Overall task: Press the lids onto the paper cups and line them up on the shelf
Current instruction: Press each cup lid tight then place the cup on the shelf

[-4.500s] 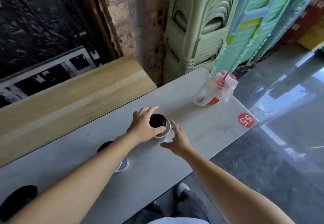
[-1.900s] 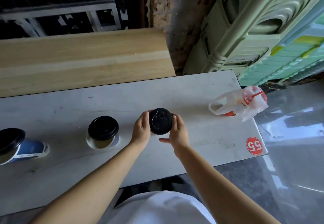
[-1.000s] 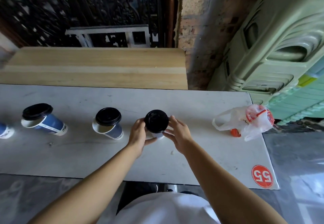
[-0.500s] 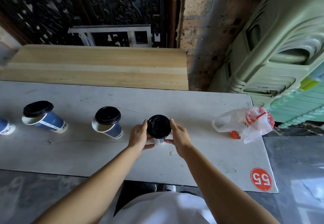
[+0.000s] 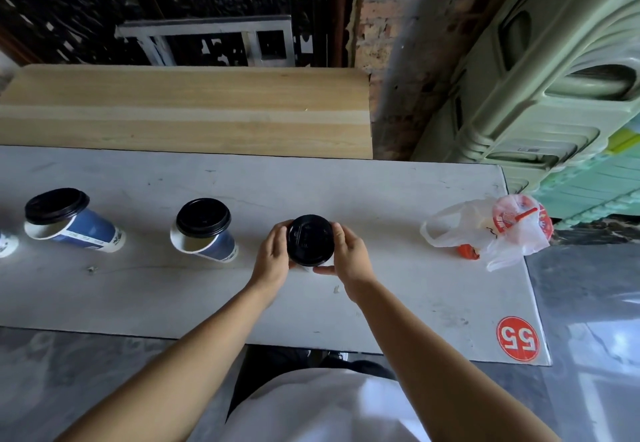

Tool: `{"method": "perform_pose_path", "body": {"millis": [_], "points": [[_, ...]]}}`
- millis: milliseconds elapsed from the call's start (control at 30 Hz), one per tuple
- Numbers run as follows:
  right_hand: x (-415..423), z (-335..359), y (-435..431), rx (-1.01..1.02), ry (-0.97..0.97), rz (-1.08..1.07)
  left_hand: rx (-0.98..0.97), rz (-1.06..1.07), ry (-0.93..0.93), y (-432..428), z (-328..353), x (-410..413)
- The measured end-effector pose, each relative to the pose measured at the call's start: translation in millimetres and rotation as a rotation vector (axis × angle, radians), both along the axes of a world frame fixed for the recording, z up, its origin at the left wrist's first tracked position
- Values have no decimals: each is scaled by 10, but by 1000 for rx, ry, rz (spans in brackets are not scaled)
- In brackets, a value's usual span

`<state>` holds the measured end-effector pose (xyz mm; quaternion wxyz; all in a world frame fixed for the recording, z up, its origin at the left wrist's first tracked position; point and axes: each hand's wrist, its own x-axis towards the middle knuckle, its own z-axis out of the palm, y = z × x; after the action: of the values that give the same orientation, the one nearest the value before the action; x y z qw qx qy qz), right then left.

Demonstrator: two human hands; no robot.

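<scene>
Left hand point(image 5: 272, 256) and right hand point(image 5: 351, 256) curl fingers round the round black plastic lid point(image 5: 309, 239), paper cup point(image 5: 306, 267) beneath mostly hidden; lopsided pressing could leave one edge unseated.

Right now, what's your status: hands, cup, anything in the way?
Left hand and right hand both grip the lidded cup, upright on the table. Capped cups stand left, bagged drink right, both apart. Nothing between it and the wooden shelf.

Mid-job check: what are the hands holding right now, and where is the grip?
The black-lidded cup. The left hand and right hand grip it from opposite sides at the lid's rim; the cup body is mostly hidden beneath.
</scene>
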<state>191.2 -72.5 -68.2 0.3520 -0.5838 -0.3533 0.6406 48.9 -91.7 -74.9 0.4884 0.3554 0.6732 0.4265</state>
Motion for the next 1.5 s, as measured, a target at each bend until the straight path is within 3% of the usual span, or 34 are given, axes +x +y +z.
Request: {"method": "perform_pose_path", "body": {"millis": [233, 367, 467, 600, 967, 1233, 1500], "points": [[81, 39, 3, -99, 121, 44, -81, -2, -113, -13, 219, 3], [138, 93, 3, -149, 172, 78, -51, -42, -79, 1, 316, -36], [177, 119, 17, -136, 213, 82, -60, -12, -41, 35, 389, -24], [255, 138, 43, -88, 305, 118, -103, -14, -148, 34, 416, -62], [388, 127, 138, 80, 94, 370, -103, -301, -67, -69, 319, -196], [380, 231, 305, 25, -2, 503, -81, -408, 119, 90, 375, -216], [332, 272, 434, -14, -37, 599, -116, -485, 70, 158, 327, -342]]}}
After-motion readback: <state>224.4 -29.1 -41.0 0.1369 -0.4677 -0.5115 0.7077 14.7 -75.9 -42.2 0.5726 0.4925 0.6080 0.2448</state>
